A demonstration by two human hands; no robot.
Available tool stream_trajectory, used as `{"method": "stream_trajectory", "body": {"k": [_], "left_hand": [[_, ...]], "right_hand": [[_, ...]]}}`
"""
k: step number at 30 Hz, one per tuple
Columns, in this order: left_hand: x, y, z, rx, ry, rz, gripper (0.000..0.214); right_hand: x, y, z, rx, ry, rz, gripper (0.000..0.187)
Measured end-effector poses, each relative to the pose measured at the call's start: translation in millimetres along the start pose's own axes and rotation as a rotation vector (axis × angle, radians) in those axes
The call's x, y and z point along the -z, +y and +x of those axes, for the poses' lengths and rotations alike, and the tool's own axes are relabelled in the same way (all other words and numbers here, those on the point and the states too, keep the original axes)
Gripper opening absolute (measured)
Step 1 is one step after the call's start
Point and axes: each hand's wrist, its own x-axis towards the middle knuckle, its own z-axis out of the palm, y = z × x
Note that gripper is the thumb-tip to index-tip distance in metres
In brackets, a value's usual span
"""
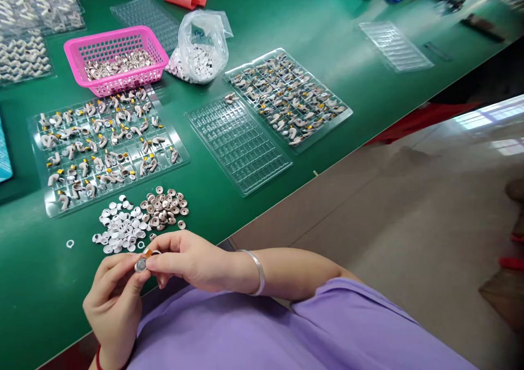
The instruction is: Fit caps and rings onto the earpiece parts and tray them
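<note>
My left hand [117,293] pinches a small earbud housing [141,264] between thumb and fingertips, its round grey metal face turned up. An orange strip [148,253] sticks out from it. My right hand [184,258] meets it from the other side, thumb and forefinger closed at the strip. A pale curved edge shows between those fingers; its kind is unclear. Just beyond the hands lies a pile of white round pieces [123,225], touching a pile of beige cup-shaped caps [164,209]. One white ring [70,244] lies apart to the left.
A clear tray [180,141] of earbud housings lies ahead, below a pink basket [117,37] of beige pieces. Beside the basket stands a clear plastic bag [204,37] with small parts. Farther right are a nearly bare tray [241,151] and a filled one [286,97], near the table edge.
</note>
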Motion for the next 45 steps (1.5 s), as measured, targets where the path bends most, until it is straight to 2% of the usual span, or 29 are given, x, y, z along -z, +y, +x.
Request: {"method": "stream_trajectory", "body": {"k": [9, 13, 17, 22, 25, 30, 36, 45], "left_hand": [[0.8, -1.3, -1.8, 0.102, 0.017, -0.117, 0.027], [0.1, -0.1, -2.4, 0.05, 0.017, -0.067, 0.032], [-0.1, 2.7, -2.3, -0.015, 0.002, 0.011, 0.035], [3.0, 3.9, -3.1, -0.049, 0.026, 0.097, 0.033], [5.5, 2.7, -3.1, -0.092, -0.012, 0.147, 0.034], [5.5, 0.6, -0.7, -0.193, -0.018, 0.201, 0.041], [4.0, 0.2, 2.5, -0.328, -0.032, 0.308, 0.052], [4.1, -2.9, -0.6, -0.341, -0.031, 0.392, 0.046]], "right_hand": [[-2.3, -2.5, -2.5, 0.036, 0.043, -0.11, 0.046], [1.1, 0.2, -3.4, 0.162, 0.031, -0.229, 0.034], [4.6, -0.5, -6.2, 0.43, 0.031, -0.513, 0.017], [6.5, -5.7, -11.4, 0.938, 0.058, -0.87, 0.017], [5.9, -7.0, -14.9, 1.101, 0.054, -0.988, 0.016], [5.4, -7.4, -18.5, 1.096, 0.1, -1.137, 0.015], [4.1, -9.0, -18.0, 1.121, 0.116, -1.188, 0.016], [3.5, -12.2, -13.4, 0.908, 0.092, -1.186, 0.018]]}}
